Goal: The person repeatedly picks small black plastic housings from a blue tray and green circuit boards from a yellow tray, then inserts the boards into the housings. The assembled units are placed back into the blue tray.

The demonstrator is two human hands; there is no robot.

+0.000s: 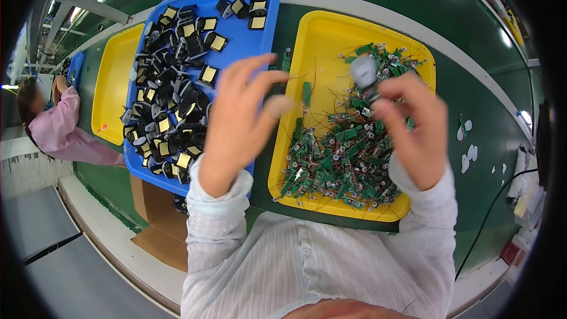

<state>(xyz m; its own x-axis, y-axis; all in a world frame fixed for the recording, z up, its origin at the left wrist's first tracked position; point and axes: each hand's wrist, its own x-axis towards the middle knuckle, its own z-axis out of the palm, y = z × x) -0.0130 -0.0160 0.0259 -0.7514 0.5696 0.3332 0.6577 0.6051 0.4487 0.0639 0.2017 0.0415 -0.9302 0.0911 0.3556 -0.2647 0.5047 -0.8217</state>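
Left hand [236, 121] empty, grip spread over blue tray's [251, 38] edge. Right hand [410, 118] at grey piece [363, 71], above circuit boards [345, 162] in yellow tray [319, 35]; blur, cannot tell if grip closed. Trays adjacent, likely for short reach.

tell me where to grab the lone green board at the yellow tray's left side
Probably best pinched by its long edges, from above: the small green board is narrow and lies apart from the main pile, with bare yellow tray on either side.
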